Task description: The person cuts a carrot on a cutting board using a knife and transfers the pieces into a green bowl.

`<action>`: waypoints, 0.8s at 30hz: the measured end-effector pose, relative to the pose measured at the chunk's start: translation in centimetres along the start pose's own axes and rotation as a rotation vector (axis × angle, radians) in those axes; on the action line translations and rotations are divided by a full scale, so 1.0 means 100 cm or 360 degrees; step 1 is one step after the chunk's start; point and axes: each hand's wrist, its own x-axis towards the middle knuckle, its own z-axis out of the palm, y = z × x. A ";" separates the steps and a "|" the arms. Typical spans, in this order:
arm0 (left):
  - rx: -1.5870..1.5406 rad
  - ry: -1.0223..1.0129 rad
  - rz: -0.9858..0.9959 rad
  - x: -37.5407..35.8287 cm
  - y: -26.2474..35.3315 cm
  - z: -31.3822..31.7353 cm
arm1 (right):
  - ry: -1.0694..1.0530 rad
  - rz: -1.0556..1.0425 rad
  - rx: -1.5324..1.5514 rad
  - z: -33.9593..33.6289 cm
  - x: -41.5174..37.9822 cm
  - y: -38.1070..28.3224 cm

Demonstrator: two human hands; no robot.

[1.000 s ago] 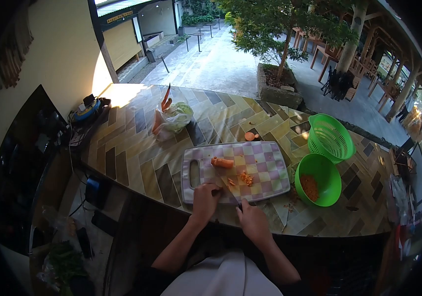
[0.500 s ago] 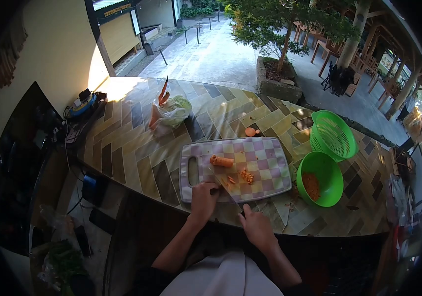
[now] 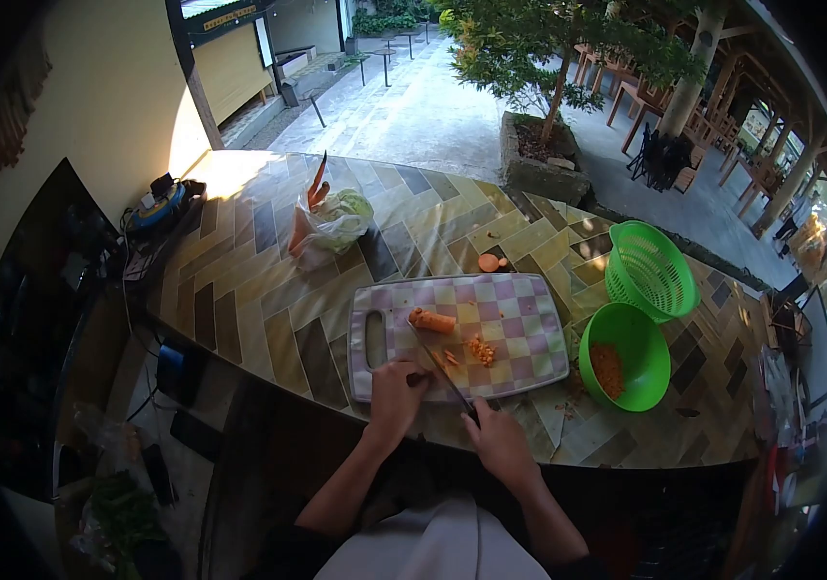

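A knife (image 3: pixel 443 369) is in my right hand (image 3: pixel 500 443), its handle gripped at the board's near edge. The blade slants up and left across the checkered cutting board (image 3: pixel 520 385), its tip close to a peeled carrot piece (image 3: pixel 432 321). My left hand (image 3: pixel 396 398) rests at the near left of the board with fingers curled together; what they pinch, if anything, is hidden. Right of the blade sits a small heap of diced carrot (image 3: pixel 480 352), and thin carrot strips (image 3: pixel 450 358) lie beside the blade.
At the right stand a green bowl (image 3: pixel 653 365) with chopped carrot inside and a green colander (image 3: pixel 648 253). Carrot ends (image 3: pixel 489 262) lie beyond the board. Farther left is a plastic bag (image 3: pixel 334 232) of vegetables. Wall and cables border the tiled table (image 3: pixel 278 319) on the left.
The knife's blade has swung slightly, its tip now nearer the carrot piece. My left hand stays about where it was. The view has shifted a little.
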 end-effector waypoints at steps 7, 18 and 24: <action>-0.0037 -0.0013 0.0025 0.002 -0.012 0.000 | -0.0075 -0.0029 -0.0068 -0.004 -0.008 -0.001; -0.0054 -0.0054 -0.0029 0.001 -0.004 -0.004 | -0.0038 0.0023 -0.0205 0.000 -0.001 -0.012; -0.0078 -0.0017 0.0003 0.000 -0.010 0.000 | 0.0058 -0.0131 0.0123 -0.006 0.000 0.020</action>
